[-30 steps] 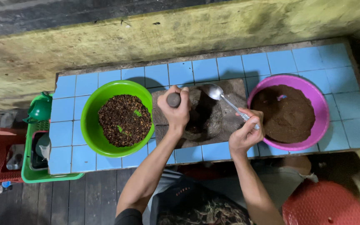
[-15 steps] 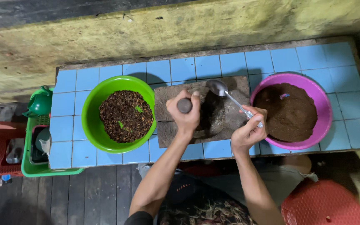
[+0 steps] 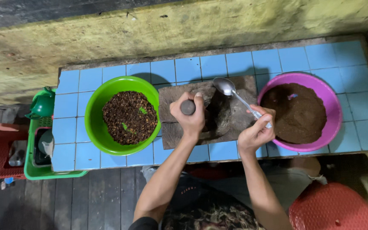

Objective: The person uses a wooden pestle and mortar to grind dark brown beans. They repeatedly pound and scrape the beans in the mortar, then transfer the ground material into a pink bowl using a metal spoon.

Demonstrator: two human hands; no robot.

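**Two hands working at a grinding slab**

The left hand [image 3: 189, 117] is wrapping its fingers tight around a stone pestle [image 3: 188, 107], fist pressing down on the slab [image 3: 239, 123] between the bowls. The right hand [image 3: 256, 130] is pinching a metal spoon [image 3: 235, 93], its empty bowl pointing up-left over the slab. One green bowl [image 3: 94, 115] is holding coarse dark bits; one pink bowl [image 3: 331, 106] is holding fine brown powder.

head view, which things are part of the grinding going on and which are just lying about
In use: flat grey stone slab, stone pestle in left hand, metal spoon in right hand, green plastic bowl of coarse dark bits, purple plastic bowl of brown powder.
Lying about: green crate, red plastic stool.
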